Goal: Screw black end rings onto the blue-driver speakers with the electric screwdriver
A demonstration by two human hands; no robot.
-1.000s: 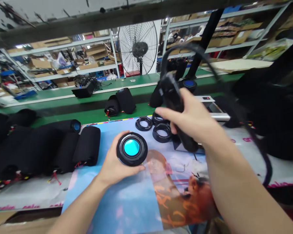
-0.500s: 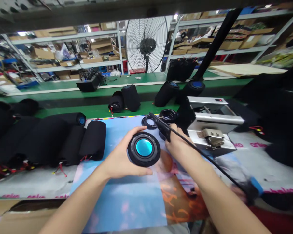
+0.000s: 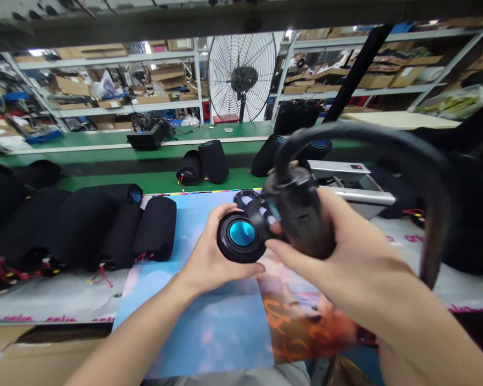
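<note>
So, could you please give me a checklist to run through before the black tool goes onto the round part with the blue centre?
1. Left hand grips the round part: ok, fingers wrap its side.
2. Right hand holds the black tool: ok.
3. Tool tip lined up on the part: cannot tell, it is blurred.
4. Cable off the part: ok, it arcs up and rightward.
5. Loose rings out of the way: ok, they lie behind the part.
</note>
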